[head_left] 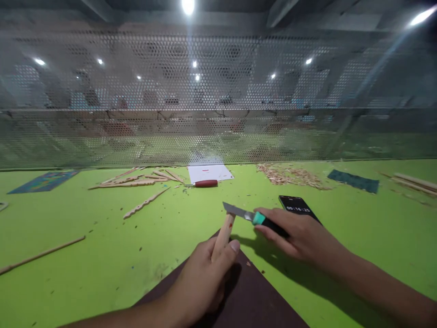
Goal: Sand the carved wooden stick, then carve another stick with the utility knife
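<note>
My left hand [208, 278] is closed around a pale wooden stick [223, 234], whose upper end sticks out past the thumb and bears a small reddish mark. In my right hand [300, 230] is a utility knife [261, 219] with a black and teal handle. Its blade points left and lies at the tip of the stick; whether it cuts in cannot be made out. Beneath my left hand lies a dark brown sheet [259, 296] with one corner pointing away from me.
Carved wooden sticks [136, 182] and a red-handled tool [205, 183] lie beyond, by a white paper [210, 173]. Wood shavings [290, 175], a phone [297, 206] showing a timer, and a dark green strip [353, 181] are to the right. A perforated screen [218, 136] closes off the table's far side.
</note>
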The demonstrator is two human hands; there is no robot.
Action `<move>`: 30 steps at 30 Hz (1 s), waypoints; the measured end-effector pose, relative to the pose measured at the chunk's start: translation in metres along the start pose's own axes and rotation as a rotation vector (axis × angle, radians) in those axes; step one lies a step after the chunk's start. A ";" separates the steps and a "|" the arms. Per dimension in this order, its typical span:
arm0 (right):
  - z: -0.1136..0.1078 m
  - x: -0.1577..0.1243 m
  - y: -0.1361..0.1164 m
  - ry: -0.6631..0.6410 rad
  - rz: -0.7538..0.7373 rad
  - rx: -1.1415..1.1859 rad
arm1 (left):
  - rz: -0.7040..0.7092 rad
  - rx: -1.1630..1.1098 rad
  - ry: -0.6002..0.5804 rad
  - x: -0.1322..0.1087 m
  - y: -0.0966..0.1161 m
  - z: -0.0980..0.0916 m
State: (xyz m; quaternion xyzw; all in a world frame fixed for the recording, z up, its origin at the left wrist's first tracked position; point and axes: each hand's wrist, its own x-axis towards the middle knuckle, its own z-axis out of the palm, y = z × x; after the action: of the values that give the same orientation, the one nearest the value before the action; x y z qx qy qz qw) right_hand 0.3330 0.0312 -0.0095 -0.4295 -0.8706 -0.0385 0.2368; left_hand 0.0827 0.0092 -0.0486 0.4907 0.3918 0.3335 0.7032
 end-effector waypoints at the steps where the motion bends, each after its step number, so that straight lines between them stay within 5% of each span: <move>1: 0.001 -0.001 -0.004 -0.028 -0.008 0.015 | 0.000 0.012 -0.005 0.000 -0.001 -0.001; 7: 0.002 -0.001 -0.021 -0.197 -0.114 0.088 | 0.038 0.068 -0.004 -0.003 0.007 0.003; 12: 0.003 -0.001 -0.026 -0.196 -0.104 0.034 | 0.147 0.048 0.010 -0.002 0.015 0.010; 16: 0.005 -0.003 -0.026 -0.137 -0.108 0.006 | 0.064 0.093 0.066 -0.001 0.011 0.008; 19: 0.007 -0.004 -0.023 -0.090 -0.110 -0.013 | -0.040 0.056 0.005 -0.002 0.008 0.006; 27: -0.007 0.006 0.039 0.114 0.304 -0.239 | -0.146 -0.012 -0.056 -0.007 0.012 0.008; 30: -0.014 0.006 0.043 0.145 0.341 -0.263 | -0.161 0.031 -0.081 -0.008 0.012 0.006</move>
State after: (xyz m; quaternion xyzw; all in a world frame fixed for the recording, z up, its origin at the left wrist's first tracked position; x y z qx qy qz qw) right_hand 0.3684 0.0587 -0.0009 -0.5936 -0.7537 -0.1417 0.2440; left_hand 0.0825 0.0031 -0.0342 0.4816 0.4064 0.2497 0.7353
